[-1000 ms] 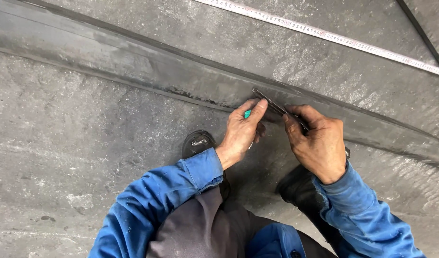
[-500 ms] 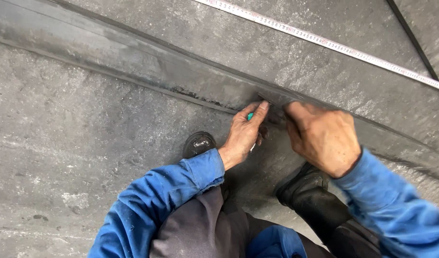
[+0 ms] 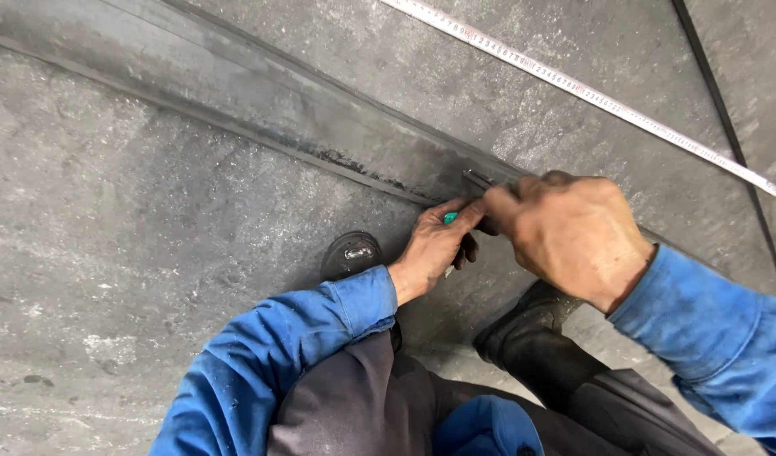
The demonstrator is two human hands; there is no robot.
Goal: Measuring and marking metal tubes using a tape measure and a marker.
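Stretching across the whole view, a grey metal sheet [image 3: 151,253] is lying flat, and a long raised metal strip [image 3: 261,110] is running over it from the upper left down toward the hands. Farther up, a steel ruler [image 3: 590,95] is lying on the sheet, slanting toward the right edge, well apart from the hands. A thin dark line [image 3: 730,127] is running down the sheet at the far right. Blue sleeves are covering both arms, and two black shoes, one [image 3: 351,253] just beside the left wrist and the other [image 3: 531,325] under the right wrist, are standing on the sheet. The right hand [image 3: 573,232] is closing its grip around a thin metal tool [image 3: 476,179], whose tip is poking out against the strip. The left hand [image 3: 434,249] is pinching a small green object [image 3: 449,218] between its fingertips, just beside the right hand and touching the strip's lower edge. What the green object is cannot be told.
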